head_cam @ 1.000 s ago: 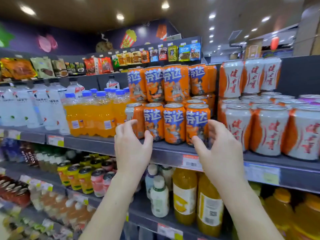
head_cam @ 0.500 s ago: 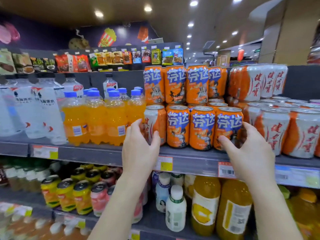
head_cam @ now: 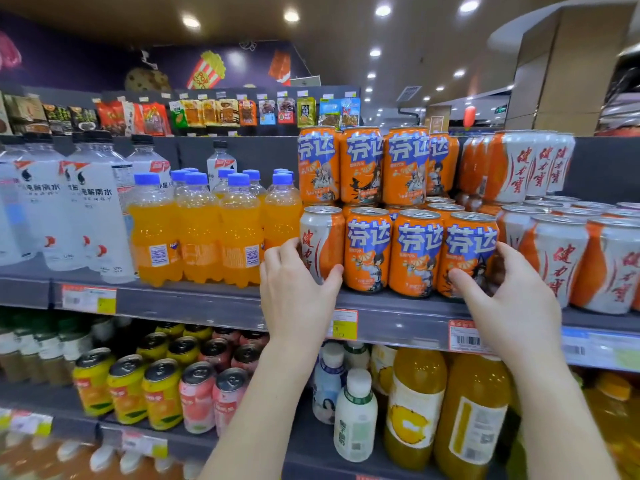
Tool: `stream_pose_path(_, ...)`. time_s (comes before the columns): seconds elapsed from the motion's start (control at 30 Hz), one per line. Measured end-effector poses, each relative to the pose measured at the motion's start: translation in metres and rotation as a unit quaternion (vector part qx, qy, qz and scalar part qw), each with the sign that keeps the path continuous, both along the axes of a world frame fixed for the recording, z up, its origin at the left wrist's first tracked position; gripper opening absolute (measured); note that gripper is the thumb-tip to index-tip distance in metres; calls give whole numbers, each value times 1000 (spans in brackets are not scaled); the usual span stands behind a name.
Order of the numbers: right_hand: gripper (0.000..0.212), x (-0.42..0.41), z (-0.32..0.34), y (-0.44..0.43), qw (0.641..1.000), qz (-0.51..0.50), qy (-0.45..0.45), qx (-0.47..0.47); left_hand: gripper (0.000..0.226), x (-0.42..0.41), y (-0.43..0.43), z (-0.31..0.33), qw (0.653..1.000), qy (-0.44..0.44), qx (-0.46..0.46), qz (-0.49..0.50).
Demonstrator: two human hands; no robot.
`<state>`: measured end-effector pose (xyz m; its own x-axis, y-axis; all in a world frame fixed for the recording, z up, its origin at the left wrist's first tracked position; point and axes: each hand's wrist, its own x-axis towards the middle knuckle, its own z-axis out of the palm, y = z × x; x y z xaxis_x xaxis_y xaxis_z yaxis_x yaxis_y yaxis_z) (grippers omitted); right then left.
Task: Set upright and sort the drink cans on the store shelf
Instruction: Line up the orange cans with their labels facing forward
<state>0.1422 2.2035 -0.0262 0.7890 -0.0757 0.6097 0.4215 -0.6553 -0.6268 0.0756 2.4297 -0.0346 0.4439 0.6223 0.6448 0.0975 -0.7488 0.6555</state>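
Note:
On the grey shelf [head_cam: 214,299] a front row of upright cans stands: a white-and-orange can [head_cam: 320,233] at the left end, then three orange cans with blue lettering. My left hand [head_cam: 298,296] wraps the white-and-orange can, thumb on its front and fingers round its left side. My right hand [head_cam: 509,303] holds the rightmost orange can [head_cam: 467,244], thumb on the front and fingers behind its right side. The middle orange cans [head_cam: 415,254] stand between my hands. More orange cans [head_cam: 362,164] are stacked upright on top behind.
White-and-orange cans [head_cam: 554,258] fill the shelf to the right. Orange soda bottles [head_cam: 197,237] and clear water bottles [head_cam: 90,216] stand to the left. The lower shelf holds yellow and pink cans [head_cam: 162,393] and juice bottles [head_cam: 415,407]. Snack packets [head_cam: 221,112] hang above.
Both hands have risen from the shelf edge and closed onto the two end cans of the front row. My view has shifted, so the cans sit further right.

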Motion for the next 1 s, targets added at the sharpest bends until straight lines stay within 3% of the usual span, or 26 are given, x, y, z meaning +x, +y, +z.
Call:
stream_pose_path(0.47,79,-3,8,-3,999,-8,39,-32,83,8,-9,6,999,-3,-20,35)
stream_pose_path(0.73,69,-6,11,-4,999,-5,32,-42,76,7,-10,6,998,-55,-41,10)
stream_pose_path(1.0,74,-6,10,5,999,5,35,-41,77,-8,-2,9,987,-140,-78,-4)
